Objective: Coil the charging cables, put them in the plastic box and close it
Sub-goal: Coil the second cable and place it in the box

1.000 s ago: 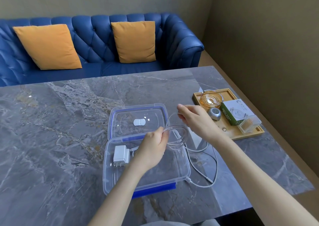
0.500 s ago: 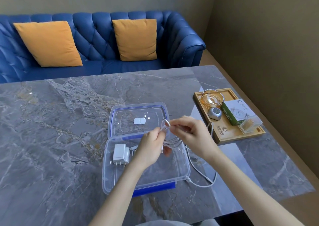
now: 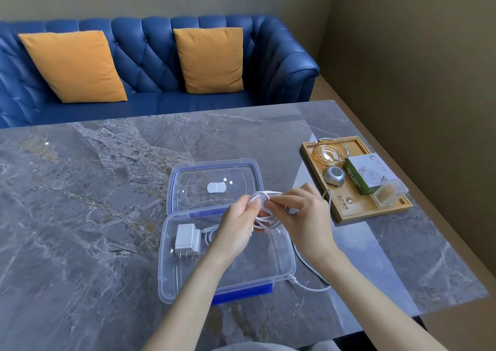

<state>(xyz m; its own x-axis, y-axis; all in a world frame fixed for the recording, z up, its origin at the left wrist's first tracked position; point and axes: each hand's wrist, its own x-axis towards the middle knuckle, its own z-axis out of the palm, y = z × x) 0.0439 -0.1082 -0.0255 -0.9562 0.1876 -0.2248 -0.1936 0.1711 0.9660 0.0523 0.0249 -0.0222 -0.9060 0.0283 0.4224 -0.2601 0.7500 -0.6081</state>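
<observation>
A clear plastic box (image 3: pixel 171 283) with blue clips lies open on the marble table, its lid (image 3: pixel 214 173) folded back flat. Inside, at the left, rests a white charger plug (image 3: pixel 186 239) with a short coiled cable beside it. Above the box, my left hand (image 3: pixel 239 227) pinches a coil of white charging cable (image 3: pixel 264 220). My right hand (image 3: pixel 300 213) grips the same coil from the right, wrapping a strand over its top. The cable's loose tail (image 3: pixel 308 286) trails over the box's right edge onto the table.
A wooden tray (image 3: pixel 349 208) at the right holds a glass ashtray, a grey round gadget, a green-white carton and a clear toothpick box. Behind the table stands a blue sofa (image 3: pixel 150 63) with two orange cushions. The table's right edge borders a wall.
My right hand has swung from out at the right back to the coil, laying another loop on it. The tail lying on the table has grown shorter.
</observation>
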